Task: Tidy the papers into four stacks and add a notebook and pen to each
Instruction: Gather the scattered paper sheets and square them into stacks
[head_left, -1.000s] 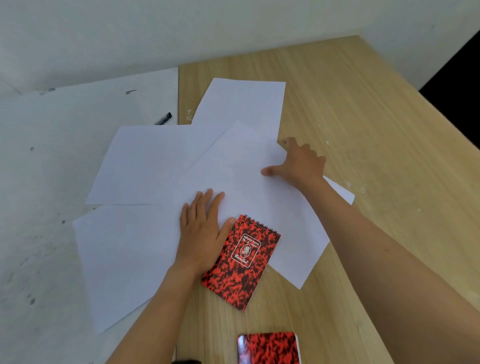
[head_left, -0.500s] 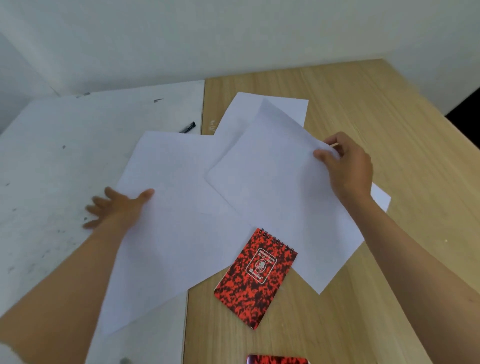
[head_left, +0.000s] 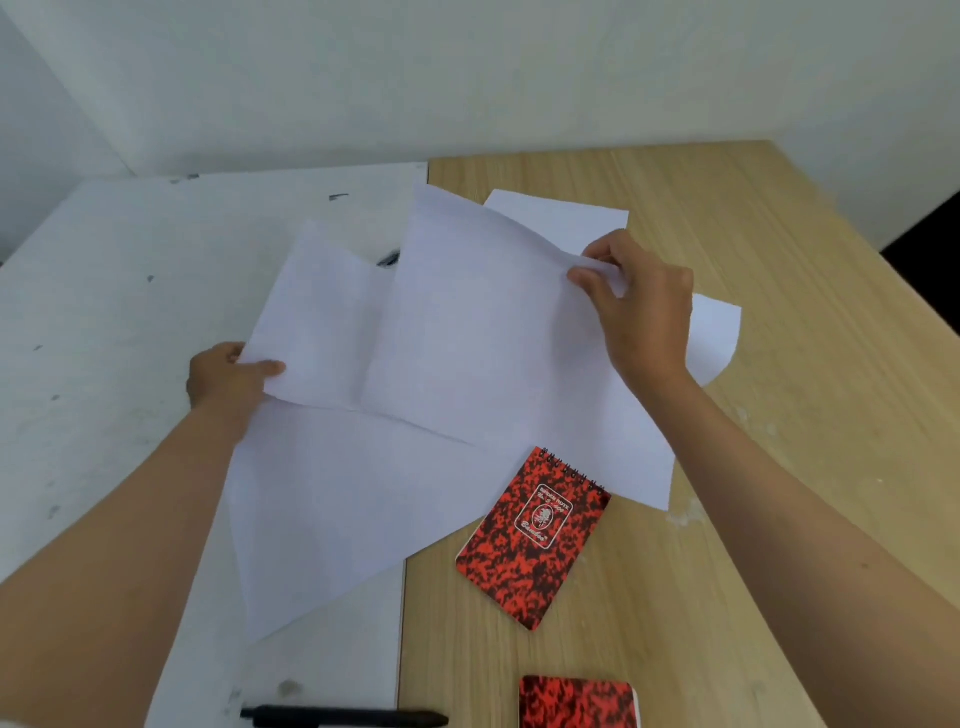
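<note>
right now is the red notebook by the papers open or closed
Closed. The red notebook lies flat on the wooden table, its cover with the label facing up, and no inside pages show.

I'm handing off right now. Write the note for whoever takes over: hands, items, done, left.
Left hand pinches the left sheet by its corner; right hand pinches the upper sheet. More papers overlap loosely underneath. Spiral notebook lies by the sheets' edge, second notebook at the near edge, black pen near, another pen half hidden behind.
Done: no stack formed.
Left: four stacks, each with a notebook and a pen.
</note>
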